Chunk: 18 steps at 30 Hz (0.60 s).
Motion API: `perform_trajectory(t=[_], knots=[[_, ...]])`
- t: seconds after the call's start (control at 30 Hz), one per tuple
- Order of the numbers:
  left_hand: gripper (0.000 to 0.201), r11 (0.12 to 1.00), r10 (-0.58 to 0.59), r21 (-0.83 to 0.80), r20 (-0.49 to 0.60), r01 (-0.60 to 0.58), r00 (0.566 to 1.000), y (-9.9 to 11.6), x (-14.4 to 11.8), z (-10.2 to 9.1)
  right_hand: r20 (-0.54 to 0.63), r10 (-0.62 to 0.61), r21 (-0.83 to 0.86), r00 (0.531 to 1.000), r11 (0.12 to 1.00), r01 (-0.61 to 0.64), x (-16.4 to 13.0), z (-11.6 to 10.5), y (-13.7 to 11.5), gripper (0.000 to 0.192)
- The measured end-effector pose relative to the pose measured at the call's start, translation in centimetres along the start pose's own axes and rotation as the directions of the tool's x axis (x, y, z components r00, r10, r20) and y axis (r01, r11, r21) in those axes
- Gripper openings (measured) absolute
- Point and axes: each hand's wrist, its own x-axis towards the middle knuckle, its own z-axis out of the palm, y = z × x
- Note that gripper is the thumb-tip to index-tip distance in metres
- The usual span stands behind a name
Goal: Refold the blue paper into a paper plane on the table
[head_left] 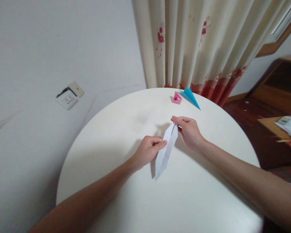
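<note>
the left hand [147,150] pinches the folded white paper [163,158] at its left edge, the right hand [190,132] at its far tip, probably to steady it.

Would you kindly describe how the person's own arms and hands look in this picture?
The left hand and right hand are both ungloved, with no ring or watch visible. The forearms are bare; no sleeve shows.
</note>
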Motion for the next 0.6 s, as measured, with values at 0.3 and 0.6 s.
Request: perform_trajectory(t=[0.3, 0.6], knots=[[0.043, 0.993, 0.115, 0.007, -0.347, -0.12, 0.931, -0.5, 0.5, -0.7, 0.306, 0.162, -0.12, 0.938, 0.984, -0.131, -2.1, 0.7, -0.4, 0.052], [0.039, 0.971, 0.003, -0.228, -0.293, -0.073, 0.956, -0.3, 0.7, -0.4, 0.283, 0.028, -0.176, 0.959, 0.984, 0.023, -3.4, 1.7, 0.3, 0.04]])
